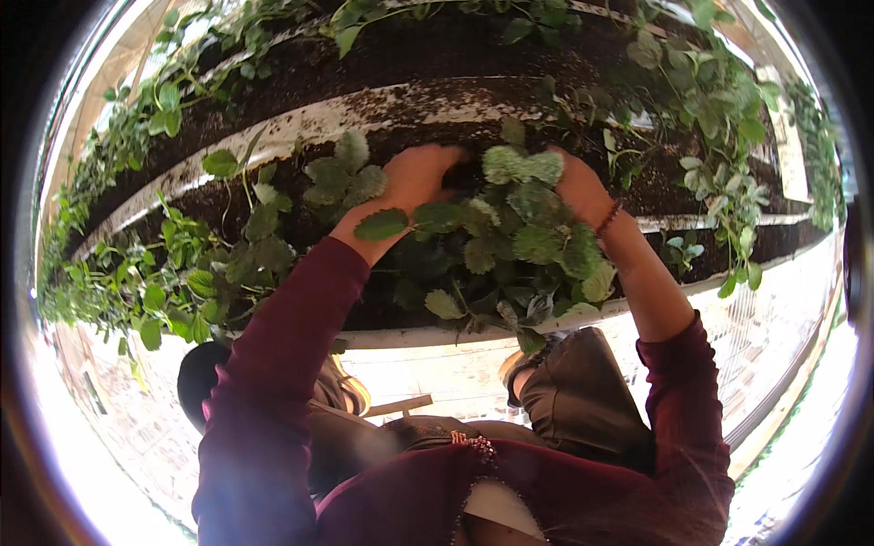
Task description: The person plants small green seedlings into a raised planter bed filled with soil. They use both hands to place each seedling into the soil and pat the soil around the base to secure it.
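In the middle of a planting bed, leafy strawberry plants [539, 205] grow out of dark soil [471, 54]. My left hand [416, 177] reaches into the bed, its fingertips blurred and close to the soil left of the main clump. A strawberry leaf [381, 224] lies across my left wrist. On the clump's right side is my right hand [580, 181], its fingers mostly hidden behind serrated leaves. Whether either hand grips a stem or soil cannot be seen. A beaded bracelet [608, 218] circles my right wrist.
A soil-strewn white strip [321, 123] runs along the bed behind my hands. More strawberry plants crowd the left [171, 286] and hang at the right [724, 116]. The bed's pale front edge [410, 337] lies just before my bent knees [580, 396].
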The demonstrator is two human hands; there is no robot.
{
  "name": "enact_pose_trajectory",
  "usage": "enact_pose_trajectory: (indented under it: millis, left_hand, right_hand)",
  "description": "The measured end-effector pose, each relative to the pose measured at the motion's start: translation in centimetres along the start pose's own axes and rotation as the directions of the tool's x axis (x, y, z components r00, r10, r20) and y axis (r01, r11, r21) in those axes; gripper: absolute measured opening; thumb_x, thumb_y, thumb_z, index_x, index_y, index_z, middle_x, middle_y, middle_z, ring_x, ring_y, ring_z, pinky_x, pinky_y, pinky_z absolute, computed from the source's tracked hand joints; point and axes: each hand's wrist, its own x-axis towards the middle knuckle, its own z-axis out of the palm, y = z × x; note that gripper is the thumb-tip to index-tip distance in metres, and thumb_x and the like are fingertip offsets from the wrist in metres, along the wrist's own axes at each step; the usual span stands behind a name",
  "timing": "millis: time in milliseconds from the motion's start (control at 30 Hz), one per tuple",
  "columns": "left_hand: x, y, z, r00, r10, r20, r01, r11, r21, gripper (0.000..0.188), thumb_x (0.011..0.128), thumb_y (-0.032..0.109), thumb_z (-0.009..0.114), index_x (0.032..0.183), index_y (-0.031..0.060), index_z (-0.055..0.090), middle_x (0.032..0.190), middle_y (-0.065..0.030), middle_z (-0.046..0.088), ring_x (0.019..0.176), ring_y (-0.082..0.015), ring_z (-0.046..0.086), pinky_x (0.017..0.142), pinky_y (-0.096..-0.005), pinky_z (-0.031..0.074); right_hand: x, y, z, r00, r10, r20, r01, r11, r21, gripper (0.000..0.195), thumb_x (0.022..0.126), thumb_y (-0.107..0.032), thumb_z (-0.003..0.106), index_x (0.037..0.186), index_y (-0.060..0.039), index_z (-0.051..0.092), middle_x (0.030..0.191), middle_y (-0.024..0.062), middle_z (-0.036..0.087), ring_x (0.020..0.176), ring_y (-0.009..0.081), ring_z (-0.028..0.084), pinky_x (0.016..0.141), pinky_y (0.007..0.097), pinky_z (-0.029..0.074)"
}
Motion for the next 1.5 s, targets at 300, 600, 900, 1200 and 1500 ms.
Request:
enact_pose_trajectory:
  millis: [300, 600, 900, 1200, 1500]
  left_hand:
    - [0.8, 0.9, -1.8, 0.988, -0.023, 0.153, 0.000, 0.989, 0.148, 0.048, 0.076, 0.014, 0.068, 0.122, 0.0142, 0.055, 0.102, -0.0108, 0.051, 0.087, -0.0327, 0.060, 0.069, -0.0444, 0.050]
    - [-0.8, 1.9, -2.3, 0.996, 0.074, 0.055, -0.070, 0.995, -0.072, 0.049, 0.069, 0.005, 0.072, 0.116, 0.0107, 0.059, 0.096, -0.0101, 0.056, 0.084, -0.0335, 0.059, 0.070, -0.0436, 0.049]
    - [0.1, 0.6, 1.2, 0.998, -0.048, -0.047, 0.036, 0.971, -0.235, 0.022, 0.074, 0.009, 0.061, 0.095, 0.0057, 0.068, 0.092, -0.0137, 0.064, 0.089, -0.0365, 0.060, 0.074, -0.0419, 0.049]
    - [-1.8, 1.7, -6.1, 0.999, -0.029, 0.023, 0.035, 0.958, -0.286, 0.032, 0.084, 0.015, 0.059, 0.113, 0.0020, 0.061, 0.102, -0.0146, 0.066, 0.093, -0.0228, 0.064, 0.083, -0.0335, 0.049]
    - [-11.1, 8.9, -14.9, 0.972, -0.236, 0.001, 0.224, 0.922, -0.317, 0.033, 0.083, 0.001, 0.057, 0.116, 0.0012, 0.057, 0.106, -0.0089, 0.062, 0.095, -0.0152, 0.059, 0.080, -0.0311, 0.049]
  right_hand:
    - [5.1, -1.7, -0.3, 0.902, -0.317, 0.294, 0.341, 0.939, -0.035, 0.040, 0.076, -0.015, 0.067, 0.114, -0.0046, 0.058, 0.130, 0.0192, 0.050, 0.111, 0.0343, 0.055, 0.089, 0.0345, 0.048]
    - [1.0, 1.1, 0.4, 0.972, -0.177, 0.153, 0.143, 0.967, 0.210, 0.037, 0.081, -0.019, 0.066, 0.114, -0.0033, 0.059, 0.111, 0.0152, 0.062, 0.101, 0.0320, 0.060, 0.084, 0.0376, 0.048]
    - [1.9, -0.3, 3.5, 0.979, -0.200, -0.036, 0.202, 0.945, 0.257, 0.022, 0.076, -0.004, 0.062, 0.097, -0.0020, 0.062, 0.089, 0.0201, 0.064, 0.085, 0.0399, 0.060, 0.071, 0.0414, 0.050]
    - [0.0, -1.8, -1.1, 0.968, -0.208, 0.137, 0.233, 0.952, -0.199, 0.028, 0.079, -0.012, 0.054, 0.103, -0.0028, 0.064, 0.105, 0.0177, 0.061, 0.094, 0.0356, 0.060, 0.084, 0.0392, 0.050]
    - [-3.2, -5.9, -2.5, 0.800, -0.235, 0.552, 0.380, 0.911, -0.163, 0.066, 0.074, 0.006, 0.053, 0.135, -0.0183, 0.046, 0.122, 0.0156, 0.054, 0.104, 0.0291, 0.058, 0.085, 0.0385, 0.049]
